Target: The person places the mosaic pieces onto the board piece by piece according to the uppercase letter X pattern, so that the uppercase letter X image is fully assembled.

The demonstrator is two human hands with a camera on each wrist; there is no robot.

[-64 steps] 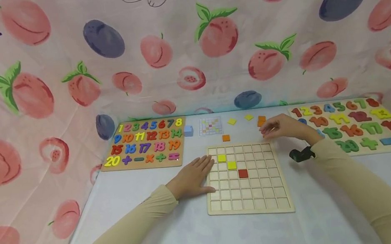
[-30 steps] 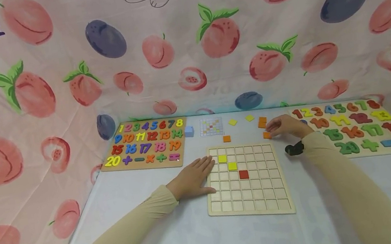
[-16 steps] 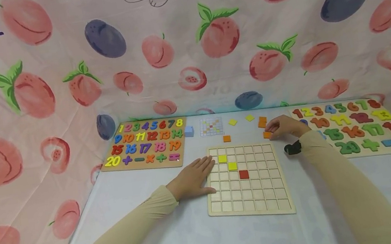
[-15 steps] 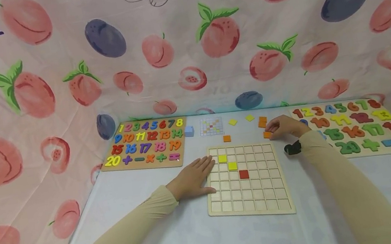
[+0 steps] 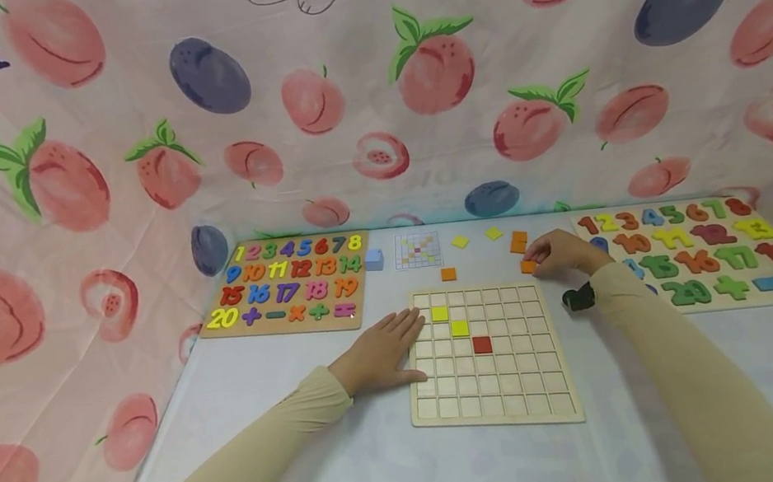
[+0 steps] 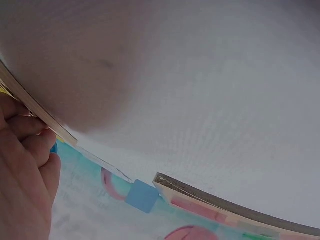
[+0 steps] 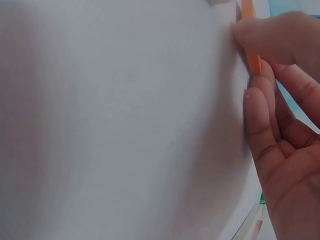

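My left hand [image 5: 379,354] rests with fingers spread on the left edge of a wooden grid board [image 5: 510,383]. In the left wrist view, fingertips [image 6: 31,125] show right at the board's edge. Set in the grid are a yellow tile [image 5: 439,313], a second one diagonally below it, and a red tile [image 5: 482,345]. Beyond the board's far right corner, my right hand [image 5: 564,252] pinches an orange square tile [image 5: 528,266] low over the table. The right wrist view has the thumb across this orange tile [image 7: 252,56], with fingers against its other side.
A number puzzle board [image 5: 286,287] lies at back left, another [image 5: 703,252] at back right. Between them are a blue block [image 5: 374,259], a pattern card [image 5: 417,251], two yellow tiles [image 5: 460,242], a single orange tile [image 5: 448,274] and more orange tiles [image 5: 519,239]. Peach-print cloth hangs behind.
Since two seconds ago, my right hand has moved slightly right and down, uncovering the orange tile at its fingertips. Over the last second it stays there, its wrist shifting a little. My left hand has not moved.
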